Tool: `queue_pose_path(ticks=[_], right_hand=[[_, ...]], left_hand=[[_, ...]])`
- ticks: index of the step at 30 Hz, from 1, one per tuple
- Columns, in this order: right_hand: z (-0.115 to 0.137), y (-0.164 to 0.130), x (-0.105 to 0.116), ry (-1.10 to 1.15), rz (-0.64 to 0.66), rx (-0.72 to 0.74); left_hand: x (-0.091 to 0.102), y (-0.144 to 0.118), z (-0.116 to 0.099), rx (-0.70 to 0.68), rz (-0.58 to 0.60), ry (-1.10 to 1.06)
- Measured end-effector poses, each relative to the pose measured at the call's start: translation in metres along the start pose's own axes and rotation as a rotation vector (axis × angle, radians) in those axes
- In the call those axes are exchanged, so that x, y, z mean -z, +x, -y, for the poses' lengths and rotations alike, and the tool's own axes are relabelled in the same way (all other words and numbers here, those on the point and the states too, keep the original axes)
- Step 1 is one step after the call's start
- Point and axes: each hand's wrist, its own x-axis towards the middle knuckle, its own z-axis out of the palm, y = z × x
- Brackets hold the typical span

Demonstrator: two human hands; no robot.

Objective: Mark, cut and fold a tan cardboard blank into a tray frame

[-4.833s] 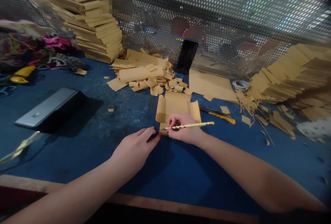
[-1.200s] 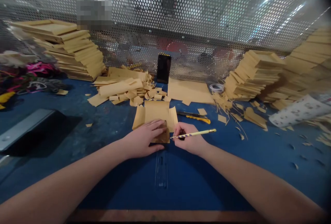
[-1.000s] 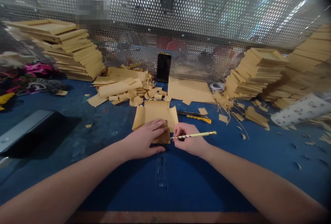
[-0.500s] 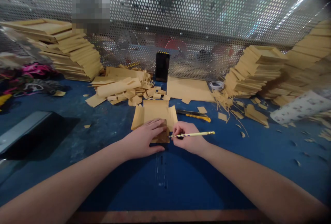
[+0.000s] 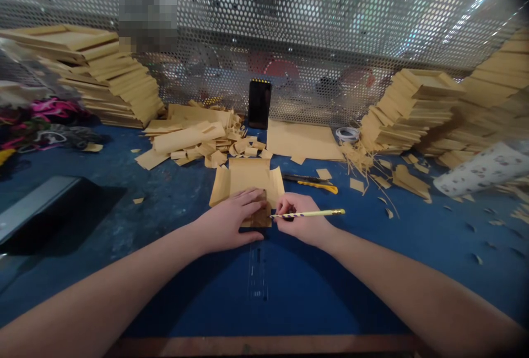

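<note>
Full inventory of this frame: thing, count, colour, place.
card blank: 1, tan, centre, under left hand
pencil: 1, yellow, right hand
ruler: 1, clear, near the blank
knife: 1, yellow-black, right of blank
card stacks: several, tan, back left and right
scraps: many, tan, behind blank
phone: 1, black, against mesh
tape roll: 1, white, back right
table: 1, blue
left hand: flat on blank
right hand: grips pencil

both forearms are bare from the lower edge of the view up to the wrists, with no sleeve, watch, band or glove on them. the left hand [image 5: 225,226] and the right hand [image 5: 303,223] are bare too, no rings showing, with short, plain fingernails.
</note>
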Motion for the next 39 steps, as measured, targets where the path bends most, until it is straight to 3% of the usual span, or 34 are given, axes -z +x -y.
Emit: queue_pose_path(ticks=[21,29,39], right_hand=[[0.0043,0.0014,-0.0001,0.012,0.03,-0.031],[0.0056,0.0005,0.0017,0.011,0.066,-0.018],[0.0016,0.001,-0.0002,-0.003,0.021,-0.022]], left_hand=[[-0.001,0.0024,0.0019,0.033,0.074,0.018],[-0.0022,0.0024,0.0037,0.012,0.048,0.019],[-0.0056,0.0,0.0054,-0.028,0.007,0.078]])
